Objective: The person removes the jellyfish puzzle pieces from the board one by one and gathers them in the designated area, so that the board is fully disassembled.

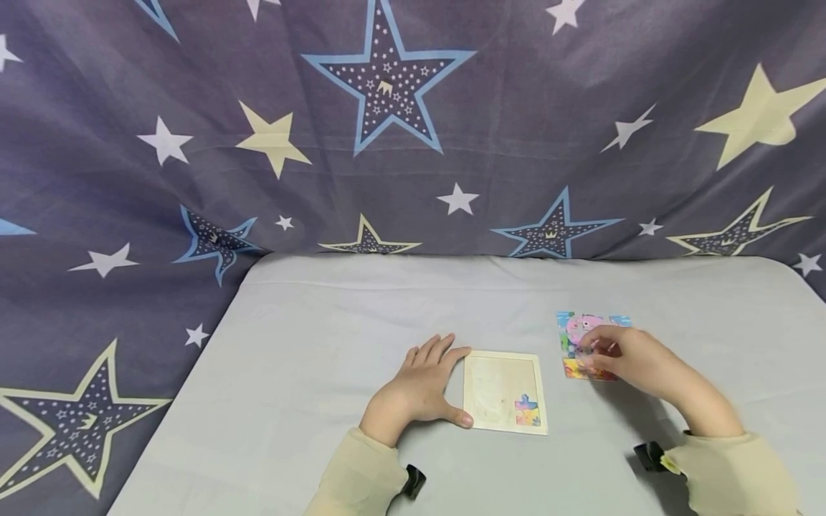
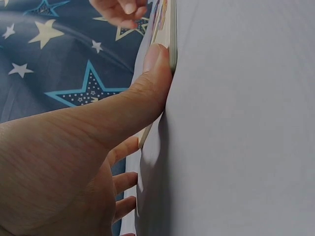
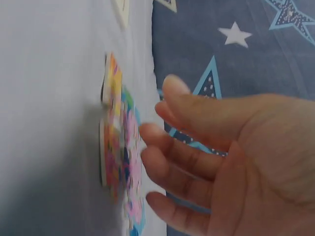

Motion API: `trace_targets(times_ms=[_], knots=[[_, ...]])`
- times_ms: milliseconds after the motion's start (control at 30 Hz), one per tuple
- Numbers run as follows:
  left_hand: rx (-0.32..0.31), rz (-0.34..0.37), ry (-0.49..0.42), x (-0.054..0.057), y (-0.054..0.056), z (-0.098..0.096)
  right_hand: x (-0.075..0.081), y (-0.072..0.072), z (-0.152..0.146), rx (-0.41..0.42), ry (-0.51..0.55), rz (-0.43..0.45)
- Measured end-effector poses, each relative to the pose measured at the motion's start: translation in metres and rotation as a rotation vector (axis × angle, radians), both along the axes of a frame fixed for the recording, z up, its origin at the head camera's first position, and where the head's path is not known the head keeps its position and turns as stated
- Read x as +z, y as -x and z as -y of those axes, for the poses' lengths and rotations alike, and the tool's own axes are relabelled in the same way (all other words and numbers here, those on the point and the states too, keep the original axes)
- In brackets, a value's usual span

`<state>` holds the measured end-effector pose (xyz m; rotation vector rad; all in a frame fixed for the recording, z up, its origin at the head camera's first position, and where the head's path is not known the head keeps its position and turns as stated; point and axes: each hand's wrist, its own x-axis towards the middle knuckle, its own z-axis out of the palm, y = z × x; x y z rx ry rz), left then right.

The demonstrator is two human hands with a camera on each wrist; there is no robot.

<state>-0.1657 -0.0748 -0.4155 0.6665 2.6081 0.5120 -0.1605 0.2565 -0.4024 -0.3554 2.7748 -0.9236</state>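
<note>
A shallow wooden puzzle tray (image 1: 493,390) lies flat on the table. One jigsaw piece (image 1: 527,411), orange, pink and blue, sits in its lower right corner. My left hand (image 1: 419,390) is spread along the tray's left edge, with thumb and index fingertip touching its two left corners. In the left wrist view the thumb (image 2: 152,73) presses against the tray's side. Right of the tray lies a group of colourful puzzle pieces (image 1: 569,330) bearing a pink cartoon figure. Over them hovers my right hand (image 3: 197,162), its fingers loosely bent and nothing between them.
A pale grey cloth covers the table (image 1: 290,322). Behind it and at the left hangs a dark star-patterned curtain (image 1: 361,179). Black bands (image 1: 413,481) show at both sleeve cuffs.
</note>
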Motion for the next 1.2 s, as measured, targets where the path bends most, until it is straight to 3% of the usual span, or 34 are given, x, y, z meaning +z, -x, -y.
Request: trace_targets(times_ms=[167,267,700,1033,1200], knots=[[0.000,0.002,0.000,0.000,-0.001,0.000,0.001,-0.005,0.017,0.119,0.135,-0.014],[-0.004,-0.001,0.004,0.001,0.000,0.001,0.003,-0.008,0.027,0.158,0.141,-0.024],[-0.003,-0.005,0.011,-0.001,0.001,0.000,0.001,-0.017,0.061,0.246,0.138,0.036],[-0.002,0.001,0.006,-0.001,0.001,0.001,-0.003,-0.023,0.071,0.309,0.082,-0.010],[0.000,0.006,0.000,-0.002,0.002,0.001,-0.006,-0.025,0.074,0.315,0.052,0.013]])
